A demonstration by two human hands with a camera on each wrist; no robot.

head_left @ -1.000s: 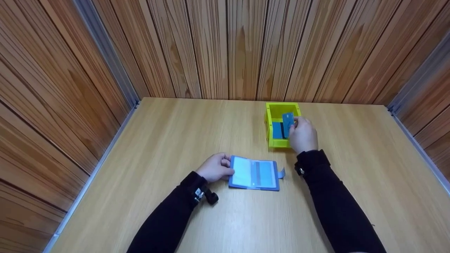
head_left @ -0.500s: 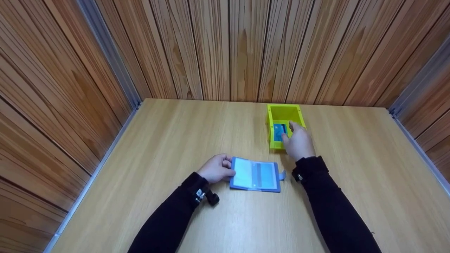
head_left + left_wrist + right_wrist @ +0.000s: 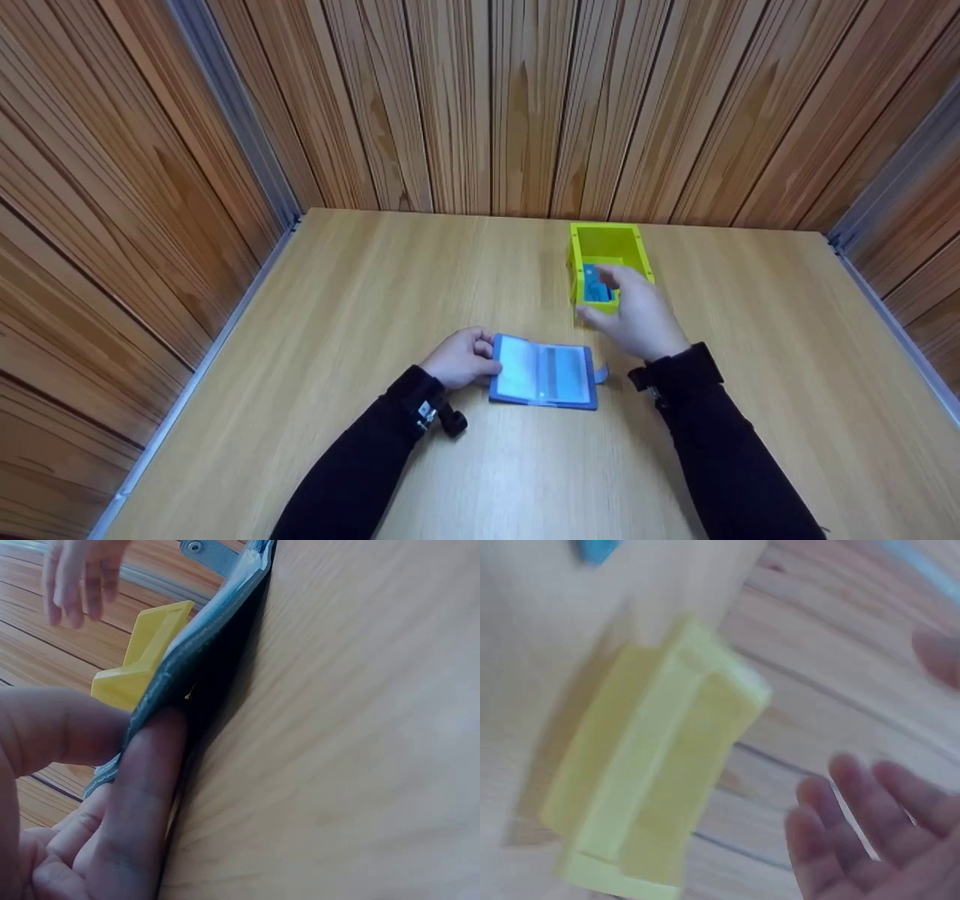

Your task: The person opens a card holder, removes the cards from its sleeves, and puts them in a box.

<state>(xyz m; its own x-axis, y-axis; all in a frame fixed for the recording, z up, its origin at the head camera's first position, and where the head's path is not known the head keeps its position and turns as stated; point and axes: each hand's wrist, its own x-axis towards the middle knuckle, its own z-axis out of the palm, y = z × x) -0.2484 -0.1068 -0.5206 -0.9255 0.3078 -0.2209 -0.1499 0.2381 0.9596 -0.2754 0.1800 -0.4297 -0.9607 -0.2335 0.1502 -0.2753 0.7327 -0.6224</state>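
Observation:
An open blue card holder [image 3: 517, 371] with clear sleeves lies on the table. My left hand [image 3: 459, 360] pinches its left edge between thumb and fingers; in the left wrist view the cover [image 3: 191, 652] is tilted up off the wood there. My right hand [image 3: 637, 315] hovers over the near right side of a yellow-green box [image 3: 609, 231], fingers apart and holding nothing. Blue cards [image 3: 595, 285] lie inside the box, partly hidden behind that hand. In the right wrist view the spread fingers [image 3: 855, 817] are beside the box [image 3: 652, 757].
The card holder's strap [image 3: 601, 374] sticks out to its right. Wood-panelled walls [image 3: 450, 105] stand behind the table [image 3: 375, 277] and on both sides. The box is near the table's back edge.
My right hand has let go of a blue card, which now lies in the box, and has drawn back toward me. My left hand stays on the card holder.

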